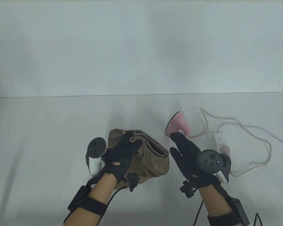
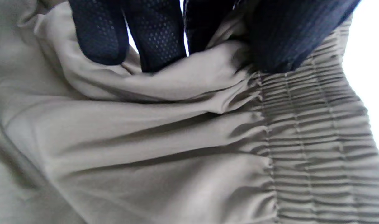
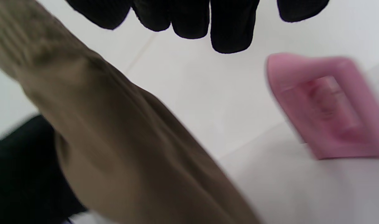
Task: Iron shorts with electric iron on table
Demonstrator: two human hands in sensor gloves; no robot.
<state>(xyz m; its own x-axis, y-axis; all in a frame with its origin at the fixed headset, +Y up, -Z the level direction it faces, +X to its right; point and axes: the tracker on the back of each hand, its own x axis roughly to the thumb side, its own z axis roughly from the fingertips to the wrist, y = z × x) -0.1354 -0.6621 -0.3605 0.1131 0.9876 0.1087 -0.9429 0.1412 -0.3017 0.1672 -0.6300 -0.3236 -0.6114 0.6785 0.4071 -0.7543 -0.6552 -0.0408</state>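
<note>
Left hand (image 1: 122, 150): curled round the folded brown shorts (image 1: 151, 155), fingers (image 2: 158, 40) dug into the loose cloth just beside the gathered elastic waistband (image 2: 317, 140), thumb side pressed on the waistband itself. Bundle of shorts bunched and partly lifted in that grip, near the front middle of the white surface (image 1: 49, 131), waistband edge turned toward the right hand. White-and-black tracker (image 1: 95, 155) strapped behind the left hand, fingers free of it.

Right hand (image 1: 186, 150): spread, fingers straight and slightly apart, holding nothing; just right of the shorts with a narrow gap between palm and cloth in the table view. Fingertips (image 3: 229, 34) hanging above bare surface in the right wrist view, not touching the cloth or the iron there. Longest fingertip overlapping the near edge of the iron in the table view; contact impossible to tell. Dark tracker (image 1: 211, 162) on the back of this hand.

Pink iron (image 1: 178, 124): on the surface just beyond the right hand, tipped up on its rear end with the flat sole facing left, blurred in the right wrist view. Braided pink-and-white cord (image 1: 250, 131) looping from the iron across the right part of the surface. White power strip (image 1: 220, 140) right of the iron, a pink plug (image 1: 226, 150) seated in it, a white cable (image 1: 268, 135) running off to the right edge.
</note>
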